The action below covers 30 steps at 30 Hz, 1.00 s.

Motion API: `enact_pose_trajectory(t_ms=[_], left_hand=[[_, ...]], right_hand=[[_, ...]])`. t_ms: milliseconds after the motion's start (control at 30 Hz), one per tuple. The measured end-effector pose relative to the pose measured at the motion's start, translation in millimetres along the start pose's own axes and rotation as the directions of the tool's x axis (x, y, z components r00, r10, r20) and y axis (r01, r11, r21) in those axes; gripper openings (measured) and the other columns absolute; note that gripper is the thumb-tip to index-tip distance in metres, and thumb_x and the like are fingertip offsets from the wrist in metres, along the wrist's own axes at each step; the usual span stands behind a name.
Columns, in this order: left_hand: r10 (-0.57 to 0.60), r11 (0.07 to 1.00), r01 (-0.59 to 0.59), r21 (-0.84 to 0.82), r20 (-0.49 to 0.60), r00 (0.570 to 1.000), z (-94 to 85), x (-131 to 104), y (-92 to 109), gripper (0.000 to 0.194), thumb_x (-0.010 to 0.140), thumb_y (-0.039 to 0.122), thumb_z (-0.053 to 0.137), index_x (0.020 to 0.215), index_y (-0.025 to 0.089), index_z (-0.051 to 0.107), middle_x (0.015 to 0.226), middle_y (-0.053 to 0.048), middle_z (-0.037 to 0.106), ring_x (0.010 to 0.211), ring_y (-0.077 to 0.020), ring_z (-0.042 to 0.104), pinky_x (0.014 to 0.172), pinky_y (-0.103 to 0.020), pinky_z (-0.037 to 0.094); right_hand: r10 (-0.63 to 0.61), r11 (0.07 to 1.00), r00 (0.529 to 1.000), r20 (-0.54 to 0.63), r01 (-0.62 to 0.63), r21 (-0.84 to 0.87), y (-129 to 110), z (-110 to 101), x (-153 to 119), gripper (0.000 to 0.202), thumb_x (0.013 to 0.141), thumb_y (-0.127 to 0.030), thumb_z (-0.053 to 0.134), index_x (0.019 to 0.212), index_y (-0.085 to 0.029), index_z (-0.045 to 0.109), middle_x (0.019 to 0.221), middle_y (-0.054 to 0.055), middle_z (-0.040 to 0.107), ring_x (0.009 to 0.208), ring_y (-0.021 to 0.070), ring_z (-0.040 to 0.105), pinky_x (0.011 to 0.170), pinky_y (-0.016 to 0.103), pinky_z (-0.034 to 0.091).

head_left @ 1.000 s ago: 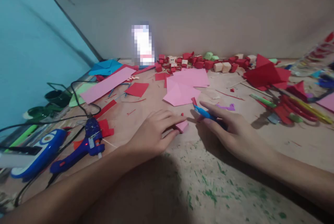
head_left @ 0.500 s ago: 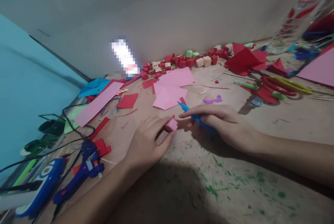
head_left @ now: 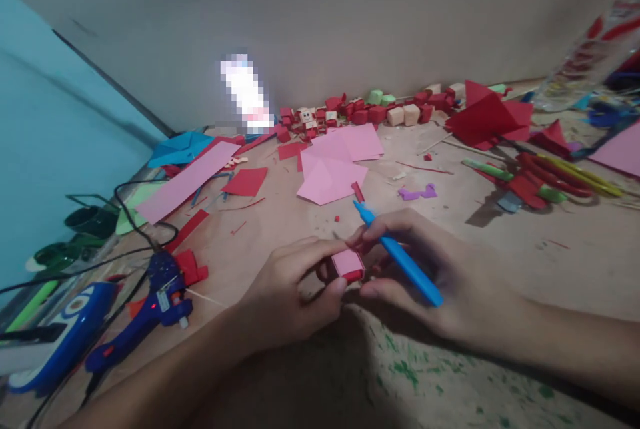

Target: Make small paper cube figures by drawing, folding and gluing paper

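Observation:
Between the thumb and fingers of my left hand (head_left: 295, 286) is a small pink and red paper box (head_left: 349, 262), its pink face turned up. My right hand (head_left: 425, 269) holds a blue pen (head_left: 403, 259), which lies slanted across the fingers with its tip pointing up and left. The right fingertips are close to the box's right side; whether they touch it I cannot tell. Just beyond the hands are pink paper sheets (head_left: 335, 176), a tiny red scrap (head_left: 337, 218) and a purple paper piece (head_left: 417, 192).
A blue glue gun (head_left: 145, 309) with a cable lies at the left, near a blue-and-white tool (head_left: 70, 336). Small paper cubes (head_left: 380, 112) line the wall. Scissors (head_left: 555, 176) and a folded red paper (head_left: 490, 116) lie at right. A bright pixelated screen (head_left: 247, 92) stands behind.
The pink box has been turned and now shows red along its lower side. My right hand has come closer to it, and the pen lies more steeply and fully visible across the fingers.

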State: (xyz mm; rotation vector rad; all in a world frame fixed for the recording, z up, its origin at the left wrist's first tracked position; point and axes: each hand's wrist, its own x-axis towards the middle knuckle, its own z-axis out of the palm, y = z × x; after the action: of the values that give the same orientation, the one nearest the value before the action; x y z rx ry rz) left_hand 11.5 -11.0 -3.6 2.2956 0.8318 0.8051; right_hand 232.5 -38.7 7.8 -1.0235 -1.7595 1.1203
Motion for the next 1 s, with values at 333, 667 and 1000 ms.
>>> enact_pose_trajectory(t_ms=[333, 667, 1000], left_hand=[[0.029, 0.998, -0.027, 0.064, -0.035, 0.999, 6.2, 0, -6, 0.021, 0.091, 0.020, 0.066, 0.110, 0.014, 0.068, 0.091, -0.006, 0.074, 0.084, -0.0184, 0.067, 0.080, -0.031, 0.052], [-0.027, 0.997, 0.031, 0.072, -0.052, 0.998, 5.8, -2, -16, 0.024, 0.090, 0.015, 0.064, 0.113, 0.013, 0.069, 0.106, -0.011, 0.067, 0.102, -0.0227, 0.063, 0.091, -0.036, 0.052], [-0.055, 0.967, 0.060, 0.246, -0.025, 0.998, 6.6, -2, -8, 0.012, 0.089, 0.018, 0.063, 0.098, 0.015, 0.070, 0.098, -0.008, 0.067, 0.093, -0.0226, 0.061, 0.085, -0.036, 0.049]], right_hand=[[-0.080, 0.982, 0.995, -0.064, 0.068, -0.178, 6, 4, -3, 0.032, 0.090, -0.017, 0.068, 0.118, -0.028, 0.054, 0.104, 0.003, 0.071, 0.079, 0.0141, 0.072, 0.067, 0.024, 0.060], [0.125, 0.991, 0.991, -0.056, -0.123, 0.048, 8, -5, 2, 0.017, 0.096, -0.029, 0.063, 0.112, -0.032, 0.070, 0.080, -0.001, 0.076, 0.070, 0.0171, 0.073, 0.062, 0.024, 0.060], [0.211, 0.975, 0.968, -0.135, -0.218, -0.041, -3, 5, 8, 0.007, 0.087, -0.029, 0.074, 0.087, -0.027, 0.068, 0.076, -0.003, 0.076, 0.065, 0.0122, 0.071, 0.058, 0.015, 0.057]])
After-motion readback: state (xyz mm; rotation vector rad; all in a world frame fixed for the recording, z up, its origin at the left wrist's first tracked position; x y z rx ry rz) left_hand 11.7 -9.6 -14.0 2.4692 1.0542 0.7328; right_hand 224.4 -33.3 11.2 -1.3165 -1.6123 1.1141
